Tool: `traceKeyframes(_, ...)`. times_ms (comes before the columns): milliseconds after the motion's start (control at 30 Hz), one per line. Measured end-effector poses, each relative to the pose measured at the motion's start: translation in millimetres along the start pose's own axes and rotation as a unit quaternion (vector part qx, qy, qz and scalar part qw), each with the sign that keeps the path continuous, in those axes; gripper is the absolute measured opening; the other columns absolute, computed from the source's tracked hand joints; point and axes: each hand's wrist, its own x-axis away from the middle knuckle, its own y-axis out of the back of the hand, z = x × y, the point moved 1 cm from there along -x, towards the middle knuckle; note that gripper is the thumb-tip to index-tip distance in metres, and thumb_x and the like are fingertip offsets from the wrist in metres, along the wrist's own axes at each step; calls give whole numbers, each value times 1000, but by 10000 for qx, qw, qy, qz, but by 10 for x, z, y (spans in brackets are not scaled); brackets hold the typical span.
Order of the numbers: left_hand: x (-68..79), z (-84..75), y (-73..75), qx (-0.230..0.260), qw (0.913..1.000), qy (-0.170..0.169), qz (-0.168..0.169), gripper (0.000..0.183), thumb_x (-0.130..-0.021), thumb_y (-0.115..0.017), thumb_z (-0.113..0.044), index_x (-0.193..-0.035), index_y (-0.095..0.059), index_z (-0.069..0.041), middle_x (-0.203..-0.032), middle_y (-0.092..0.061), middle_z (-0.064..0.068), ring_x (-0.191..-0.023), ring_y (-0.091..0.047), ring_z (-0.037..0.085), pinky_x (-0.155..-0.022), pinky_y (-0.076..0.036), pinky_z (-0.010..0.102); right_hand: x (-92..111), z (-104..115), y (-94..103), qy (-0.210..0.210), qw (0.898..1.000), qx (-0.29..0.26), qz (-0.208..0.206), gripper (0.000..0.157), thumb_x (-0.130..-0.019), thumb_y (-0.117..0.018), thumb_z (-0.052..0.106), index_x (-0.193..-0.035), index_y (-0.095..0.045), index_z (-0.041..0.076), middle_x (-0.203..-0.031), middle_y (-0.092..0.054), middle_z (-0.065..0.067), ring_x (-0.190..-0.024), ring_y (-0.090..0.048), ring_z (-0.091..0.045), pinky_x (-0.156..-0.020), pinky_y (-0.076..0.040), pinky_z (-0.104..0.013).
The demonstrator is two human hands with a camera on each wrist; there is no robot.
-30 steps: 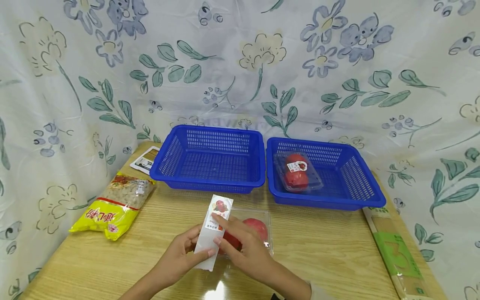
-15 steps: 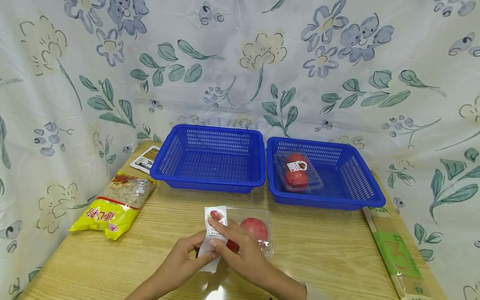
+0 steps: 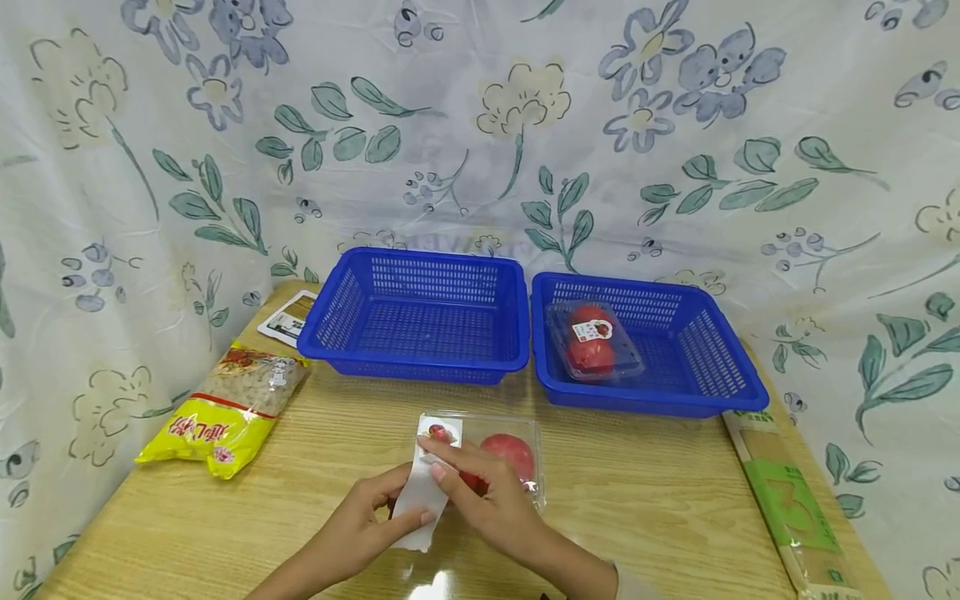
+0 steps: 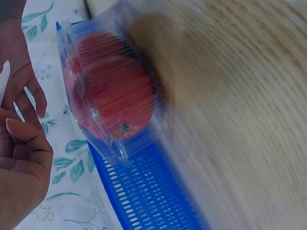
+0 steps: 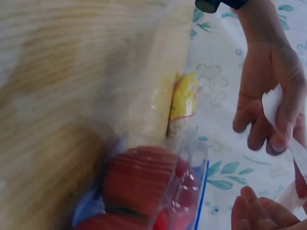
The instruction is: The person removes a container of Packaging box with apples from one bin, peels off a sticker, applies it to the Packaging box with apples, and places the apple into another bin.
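My left hand (image 3: 375, 510) grips a white backing strip (image 3: 422, 500) between thumb and fingers, above the table. At the strip's top sits a sticker (image 3: 441, 430) with a red fruit picture. My right hand (image 3: 498, 500) pinches at this sticker with thumb and index finger; its lower edge appears lifted. Below the hands stands a clear plastic box (image 3: 534, 425) with red apples (image 3: 510, 457) inside, partly hidden by the right hand. The left wrist view shows the boxed apples (image 4: 120, 96) from the side. In the right wrist view the left hand (image 5: 268, 91) holds the strip.
Two blue baskets (image 3: 427, 371) stand behind. The right basket (image 3: 637, 404) holds a labelled clear box of apples (image 3: 592, 357). A yellow food bag (image 3: 225, 408) lies left, near a white card (image 3: 288, 318). A long green-banded packet (image 3: 795, 504) lies along the right edge.
The strip has come down and nearer the box since the first frame. My right thumb and index finger have worked at the sticker, whose lower edge now looks raised.
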Motion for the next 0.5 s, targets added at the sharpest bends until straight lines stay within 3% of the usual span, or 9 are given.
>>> traceKeyframes(100, 21, 34, 24, 481, 9983, 305, 98, 44, -96, -61, 0, -138, -49, 3, -101, -70, 21, -85, -68, 8, -61, -59, 34, -37, 7, 78, 42, 9997, 154, -163, 35, -102, -54, 12, -136, -62, 12, -128, -66, -6, -113, -61, -15, -92, -54, -31)
traceKeyframes(300, 94, 134, 105, 1156, 9918, 540, 55, 51, -95, -61, 3, -143, -46, 1, -100, -72, 20, -84, -71, 12, -61, -59, 35, -148, 4, 324, -62, 9952, 378, -902, 30, -100, -58, 11, -128, -68, 9, -138, -61, -7, -136, -50, -25, -100, -50, -35)
traceKeyframes(500, 183, 222, 225, 1301, 9887, 746, -58, 55, -94, -61, 4, -141, -55, -24, -102, -74, -2, -84, -70, 11, -62, -59, 33, -204, -37, 555, -29, 9856, 643, -1562, 28, -98, -61, 11, -124, -71, 9, -139, -60, -5, -136, -49, -24, -104, -46, -35)
